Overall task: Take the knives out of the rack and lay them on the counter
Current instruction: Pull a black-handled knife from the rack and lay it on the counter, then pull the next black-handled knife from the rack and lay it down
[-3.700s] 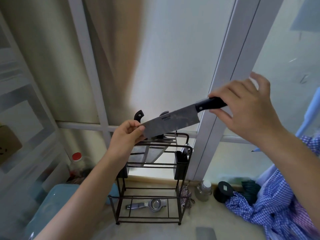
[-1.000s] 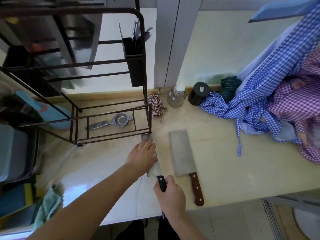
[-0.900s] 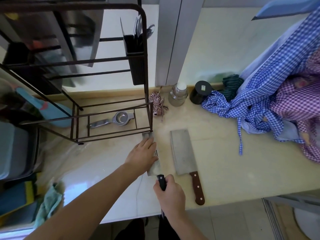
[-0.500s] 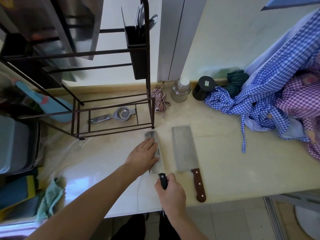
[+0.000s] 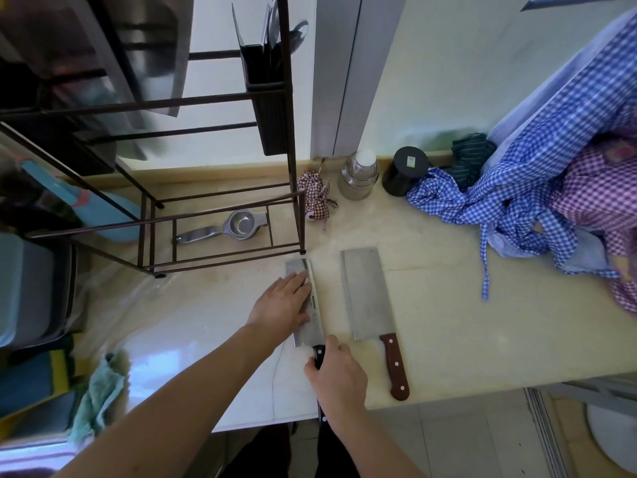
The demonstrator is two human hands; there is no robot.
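Note:
A black-handled knife [image 5: 315,317] lies flat on the cream counter [image 5: 482,339], blade pointing away from me. My left hand [image 5: 283,305] rests flat on its blade, fingers together. My right hand [image 5: 339,377] is closed around its black handle at the counter's front edge. To the right, parallel to it, lies a wide cleaver [image 5: 367,293] with a brown wooden handle, untouched. The dark metal rack [image 5: 220,132] stands at the back left; blades still hang blurred in its upper part [image 5: 151,56].
A metal squeezer [image 5: 224,227] lies on the rack's bottom shelf. A small checked pouch [image 5: 315,198], a glass jar [image 5: 358,174] and a black jar [image 5: 405,170] stand by the wall. Checked cloths [image 5: 537,188] pile up at the right. A green rag [image 5: 100,391] hangs left.
The black-handled knife, held in the air in front of the rack 3.7 s ago, now lies on the counter under both hands. Over the last second the hands barely moved.

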